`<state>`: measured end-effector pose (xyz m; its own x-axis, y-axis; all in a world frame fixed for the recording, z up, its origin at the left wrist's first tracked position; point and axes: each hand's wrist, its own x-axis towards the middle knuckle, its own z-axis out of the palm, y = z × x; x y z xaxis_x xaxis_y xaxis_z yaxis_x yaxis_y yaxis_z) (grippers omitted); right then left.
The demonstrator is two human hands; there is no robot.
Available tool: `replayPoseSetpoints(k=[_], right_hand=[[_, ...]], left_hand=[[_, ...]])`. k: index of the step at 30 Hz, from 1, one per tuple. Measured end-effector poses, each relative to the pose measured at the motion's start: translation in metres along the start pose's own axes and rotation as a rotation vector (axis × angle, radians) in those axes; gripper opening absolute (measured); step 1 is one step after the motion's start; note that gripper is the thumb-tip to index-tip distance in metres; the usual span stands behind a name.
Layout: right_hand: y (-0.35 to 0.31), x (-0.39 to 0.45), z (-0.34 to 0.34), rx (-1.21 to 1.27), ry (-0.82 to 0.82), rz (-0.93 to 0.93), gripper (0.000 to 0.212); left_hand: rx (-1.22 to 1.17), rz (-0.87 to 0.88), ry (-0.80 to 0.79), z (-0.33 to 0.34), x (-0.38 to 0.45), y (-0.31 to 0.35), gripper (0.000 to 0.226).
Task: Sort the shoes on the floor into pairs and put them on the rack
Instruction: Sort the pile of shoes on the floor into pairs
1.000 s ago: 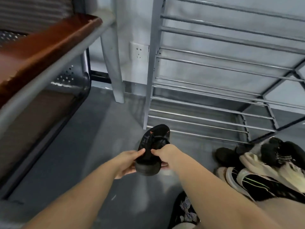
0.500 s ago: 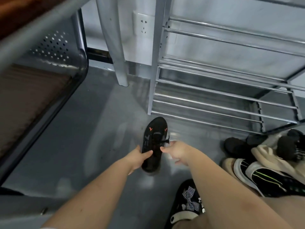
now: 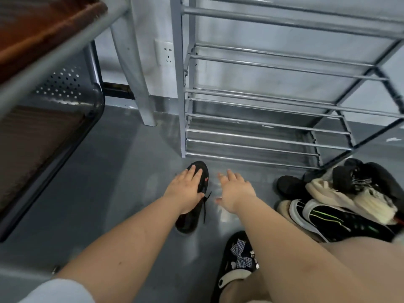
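Grey floor (image 3: 109,193) spreads under us, with a grey metal shoe rack (image 3: 262,119) standing against the pale wall, its bar shelves bare, and a wall socket (image 3: 167,54) just left of its post. At our left sits a metal bench (image 3: 65,132) with a perforated panel. We see the black sneaker (image 3: 192,206) with small red marks lying upright on the floor just in front of the rack's left corner, toe toward the rack, laces trailing loose. Our left hand (image 3: 185,191) rests flat over its top, fingers spread and extended, not curled around it. Our right hand (image 3: 235,192) hovers just beside the sneaker, fingers wide, holding nothing. A heap of shoes (image 3: 341,200) lies to the right near the rack's foot, and a black shoe with a checked bow (image 3: 238,256) is on a foot below our right arm
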<state>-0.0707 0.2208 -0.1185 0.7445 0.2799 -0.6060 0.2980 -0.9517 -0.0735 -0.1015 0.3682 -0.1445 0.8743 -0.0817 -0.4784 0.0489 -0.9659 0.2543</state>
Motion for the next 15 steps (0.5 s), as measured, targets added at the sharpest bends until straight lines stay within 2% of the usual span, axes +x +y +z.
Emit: replayPoseSetpoints(k=[4,7,11,15], right_hand=[[0.021,-0.014,-0.034,-0.066,0.083,0.009,0.082],[0.060,-0.032,-0.077,-0.180,0.201,0.023,0.074],[0.137,-0.077,-0.117,-0.223,0.305,0.176,0.070],[0.205,-0.121,-0.121,-0.200,0.341,0.308,0.067]], left_hand=[[0.063,0.084,0.054,-0.030,-0.001,0.026,0.072],[0.113,0.165,0.120,-0.060,0.000,0.063,0.072],[0.154,0.301,0.209,-0.096,0.003,0.136,0.072],[0.159,0.442,0.247,-0.108,0.003,0.220,0.069]])
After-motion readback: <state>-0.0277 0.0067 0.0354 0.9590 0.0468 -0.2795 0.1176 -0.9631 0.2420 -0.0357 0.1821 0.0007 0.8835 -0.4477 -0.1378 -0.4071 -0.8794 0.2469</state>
